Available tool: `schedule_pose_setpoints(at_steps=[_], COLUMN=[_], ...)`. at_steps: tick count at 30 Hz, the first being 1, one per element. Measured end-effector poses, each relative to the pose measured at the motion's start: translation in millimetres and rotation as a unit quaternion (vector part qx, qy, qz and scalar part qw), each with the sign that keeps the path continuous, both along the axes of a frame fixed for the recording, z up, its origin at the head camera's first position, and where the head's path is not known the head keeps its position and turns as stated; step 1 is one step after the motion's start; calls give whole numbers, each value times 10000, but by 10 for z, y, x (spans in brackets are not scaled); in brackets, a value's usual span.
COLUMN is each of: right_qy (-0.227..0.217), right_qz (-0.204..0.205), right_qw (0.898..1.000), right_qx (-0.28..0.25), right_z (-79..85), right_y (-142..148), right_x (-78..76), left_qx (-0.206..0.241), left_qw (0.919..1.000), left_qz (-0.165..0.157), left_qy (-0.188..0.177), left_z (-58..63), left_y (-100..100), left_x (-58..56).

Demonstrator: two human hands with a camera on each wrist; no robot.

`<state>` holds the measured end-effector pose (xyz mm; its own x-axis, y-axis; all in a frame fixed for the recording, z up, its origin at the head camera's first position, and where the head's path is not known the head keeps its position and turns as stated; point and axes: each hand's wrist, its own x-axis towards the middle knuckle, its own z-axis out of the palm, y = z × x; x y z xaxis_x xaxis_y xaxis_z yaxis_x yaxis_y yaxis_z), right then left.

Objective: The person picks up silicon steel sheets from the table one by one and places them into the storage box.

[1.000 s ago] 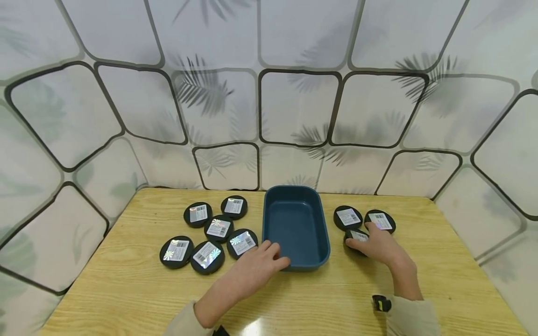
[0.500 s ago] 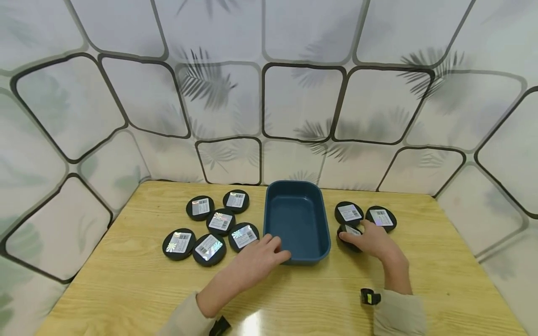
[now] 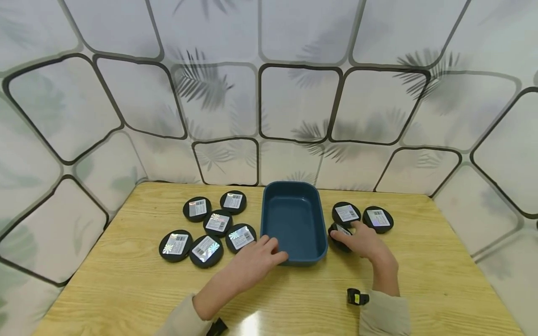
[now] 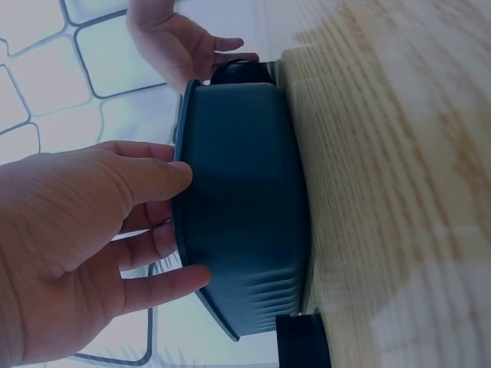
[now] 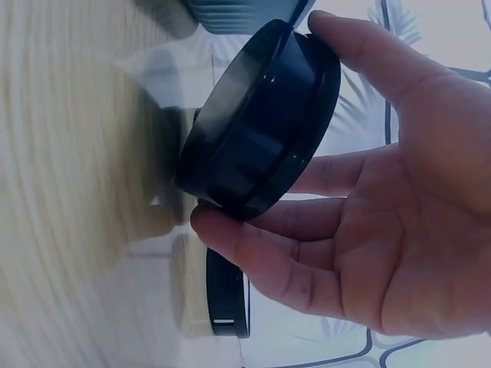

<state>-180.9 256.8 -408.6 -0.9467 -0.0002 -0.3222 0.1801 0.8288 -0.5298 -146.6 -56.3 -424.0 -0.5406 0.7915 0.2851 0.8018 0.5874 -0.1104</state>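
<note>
A deep blue rectangular bin stands mid-table. My left hand holds its near-left rim; in the left wrist view the fingers lie over the edge, some hidden behind it. Just right of the bin, my right hand pinches a black round case with a white label on top. In the right wrist view this case is tilted and lifted off the wood, between thumb and fingers. Two similar labelled cases, one left and one right, lie just behind that hand.
Left of the bin, several more black round cases lie label-up, grouped near each other. The light wooden table extends in front. A patterned curtain stands behind the table and at both sides.
My right hand has moved left with the case, bringing it close to the bin's right wall. The left hand keeps its hold on the rim. The head view has shifted slightly.
</note>
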Motion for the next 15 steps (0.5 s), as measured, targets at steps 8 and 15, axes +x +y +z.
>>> schedule_pose_setpoints(at_steps=[8, 15], right_qy=[209, 171], right_qz=[87, -141], right_qw=[9997, 9997], right_qx=[54, -99], right_z=[13, -10], right_y=[16, 37], right_x=[6, 21], left_qx=[-51, -77], left_qw=[10000, 9999], left_qz=[36, 52], left_qy=[-46, -55], left_z=[24, 19], left_y=[3, 1], left_x=[7, 16])
